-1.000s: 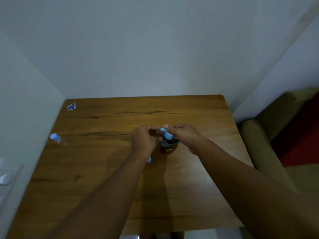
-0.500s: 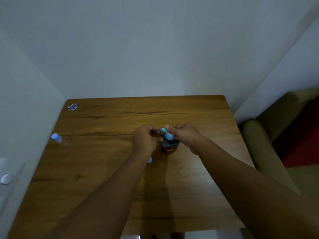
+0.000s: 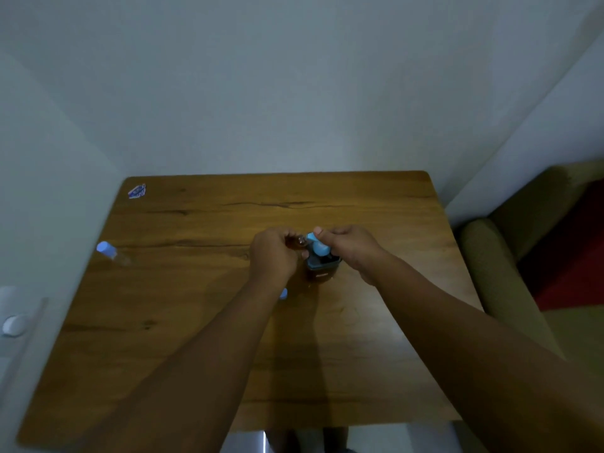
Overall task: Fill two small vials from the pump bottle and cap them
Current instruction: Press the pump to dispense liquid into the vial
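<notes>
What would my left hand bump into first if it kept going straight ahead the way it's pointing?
Most likely the pump bottle's blue nozzle: your left hand holds a small vial right at its spout. Beyond that is only bare table up to the wall, though depth is hard to judge.

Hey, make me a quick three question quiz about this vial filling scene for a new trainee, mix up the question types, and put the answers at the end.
1. True or false: the capped vial lies on its side near the table's left edge.
2. What does the right hand rest on?
A. the pump bottle's blue pump head
B. the sticker
C. the wall switch
3. Fill in: the left hand holds a small ______ up to the pump's nozzle.

Key: 1 true; 2 A; 3 vial, mostly hidden by the fingers.
</notes>
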Motion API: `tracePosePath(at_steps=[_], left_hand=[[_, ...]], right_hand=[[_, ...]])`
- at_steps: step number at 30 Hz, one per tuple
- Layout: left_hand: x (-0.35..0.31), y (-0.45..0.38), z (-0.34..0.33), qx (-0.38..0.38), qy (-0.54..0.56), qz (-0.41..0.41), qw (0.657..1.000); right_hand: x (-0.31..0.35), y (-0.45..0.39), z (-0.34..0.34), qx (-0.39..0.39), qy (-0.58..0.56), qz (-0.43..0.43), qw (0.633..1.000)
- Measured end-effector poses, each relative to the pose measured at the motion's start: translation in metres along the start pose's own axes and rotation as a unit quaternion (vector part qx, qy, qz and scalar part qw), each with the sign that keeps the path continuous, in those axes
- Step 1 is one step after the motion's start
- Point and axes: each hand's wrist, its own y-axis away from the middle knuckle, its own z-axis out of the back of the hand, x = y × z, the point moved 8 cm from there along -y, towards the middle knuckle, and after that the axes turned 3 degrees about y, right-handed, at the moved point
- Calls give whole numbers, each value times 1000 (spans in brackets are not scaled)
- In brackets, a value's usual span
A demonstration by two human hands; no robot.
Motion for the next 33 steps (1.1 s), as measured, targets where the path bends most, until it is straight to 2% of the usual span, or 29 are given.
tracePosePath(at_steps=[6,11,33], left_hand=[[-1,2,1,1,-5,-4,1000],[-1,3,1,-2,10,-6,1000],[-3,1,0,5,-19,-10,1000]], right_hand=[[-1,2,-1,-11,13,3,1000],[1,3,-1,32,16,-6,999],[2,-2,-1,35,28,-12,999]])
